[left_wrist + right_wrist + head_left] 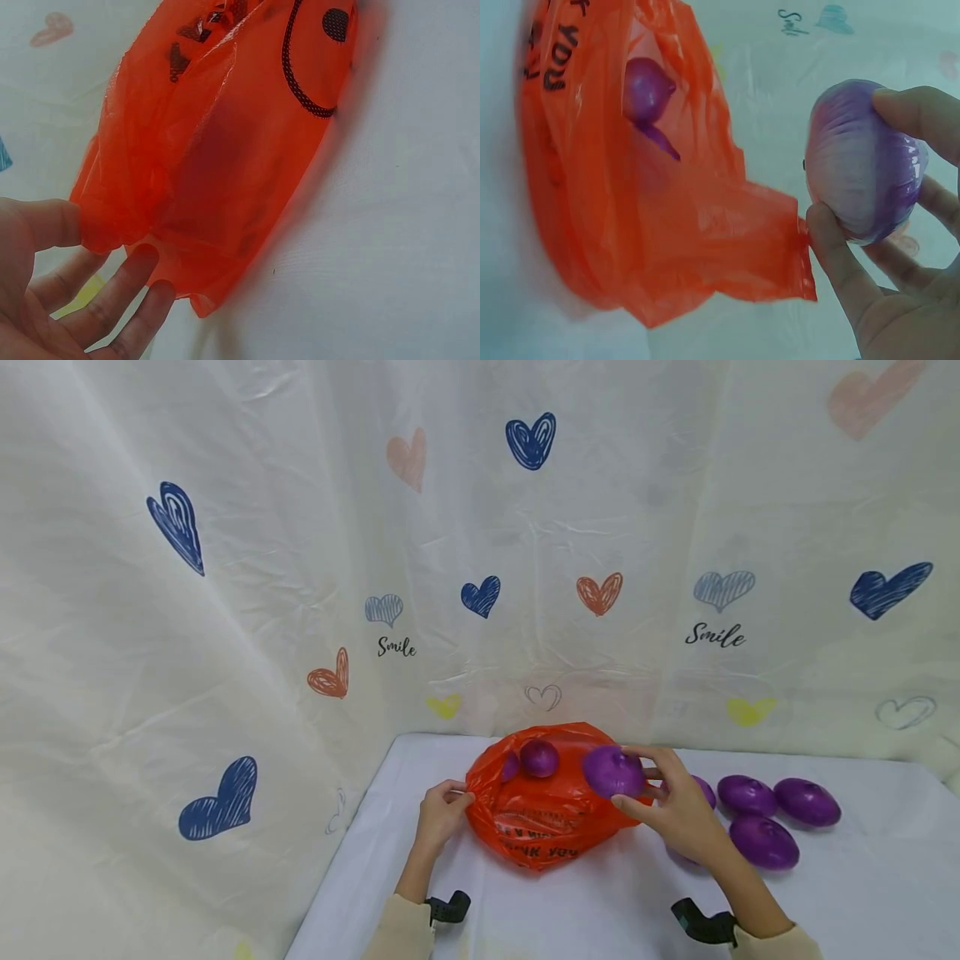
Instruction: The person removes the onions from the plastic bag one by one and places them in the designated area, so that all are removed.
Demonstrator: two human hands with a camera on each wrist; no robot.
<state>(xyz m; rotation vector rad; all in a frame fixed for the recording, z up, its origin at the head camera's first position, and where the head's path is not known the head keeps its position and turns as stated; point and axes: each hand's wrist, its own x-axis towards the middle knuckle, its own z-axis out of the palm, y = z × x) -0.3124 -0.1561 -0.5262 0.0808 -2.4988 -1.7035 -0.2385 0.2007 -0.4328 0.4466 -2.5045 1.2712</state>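
Observation:
A red plastic bag point(540, 827) with black print lies on the table, its mouth gaping. Inside it a purple onion point(539, 758) shows plainly, with part of another beside it; the right wrist view also shows an onion point(648, 90) in the bag. My left hand point(441, 817) pinches the bag's left edge between thumb and fingers, and in the left wrist view the fingers point(112, 307) lie against the red film. Above the bag's right side, my right hand point(678, 806) grips a purple onion point(866, 161) between thumb and fingers, apart from the bag.
Several more purple onions point(763, 842) lie on the white-covered table point(862, 893) to the right of my right hand, some partly hidden behind it. A white curtain point(637, 527) with printed hearts hangs behind the table and along its left side.

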